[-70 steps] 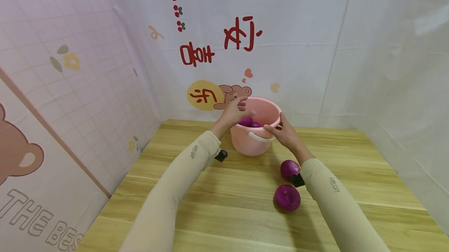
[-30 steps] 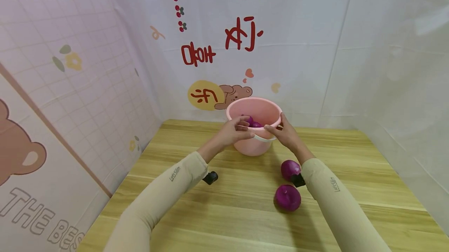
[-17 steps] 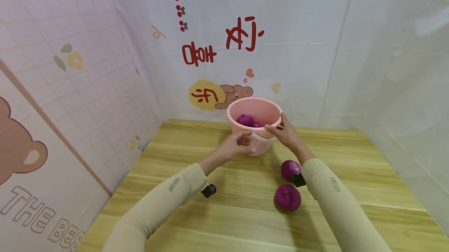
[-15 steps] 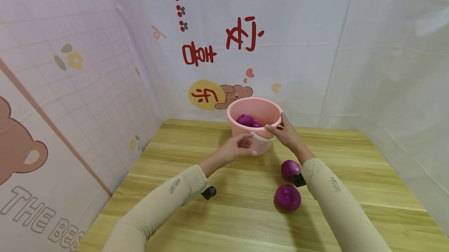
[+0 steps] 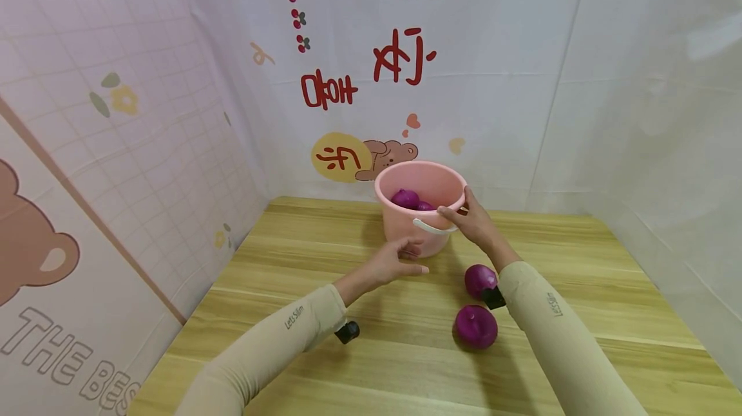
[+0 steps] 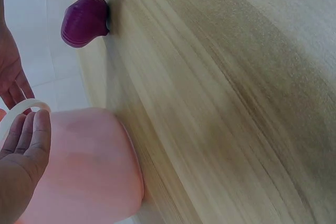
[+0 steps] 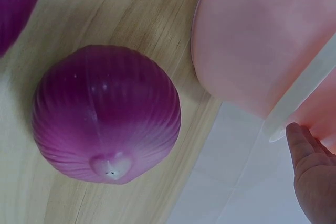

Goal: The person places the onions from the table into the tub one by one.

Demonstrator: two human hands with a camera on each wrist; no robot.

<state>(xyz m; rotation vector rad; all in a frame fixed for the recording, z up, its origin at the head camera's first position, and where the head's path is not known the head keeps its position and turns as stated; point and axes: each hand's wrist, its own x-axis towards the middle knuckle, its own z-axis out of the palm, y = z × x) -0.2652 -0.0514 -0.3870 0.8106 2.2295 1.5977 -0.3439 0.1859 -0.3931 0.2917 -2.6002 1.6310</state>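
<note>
A pink bucket [image 5: 400, 226] stands at the back of the wooden table, its white handle [image 5: 429, 228] hanging down in front. Purple onions [image 5: 405, 198] show inside it. My right hand [image 5: 478, 224] grips the bucket's right rim, thumb in front. My left hand [image 5: 387, 265], fingers loosely bent and holding nothing, hovers low before the bucket's front wall. On the table, near my right wrist, lie a purple onion [image 5: 478, 279] and, closer to me, a second onion [image 5: 476, 327]. The right wrist view shows the farther onion [image 7: 107, 114] large, beside the bucket's base.
The wooden table [image 5: 394, 364] ends at a white printed cloth [image 5: 498, 100] right behind the bucket. More cloth hangs along the left and right sides. A black wrist camera [image 5: 494, 298] sits under the right sleeve, overlapping the farther onion.
My left hand has come out from over the bucket's mouth and dropped down in front of it, towards me. The right hand keeps its grip; bucket and loose onions have stayed put.
</note>
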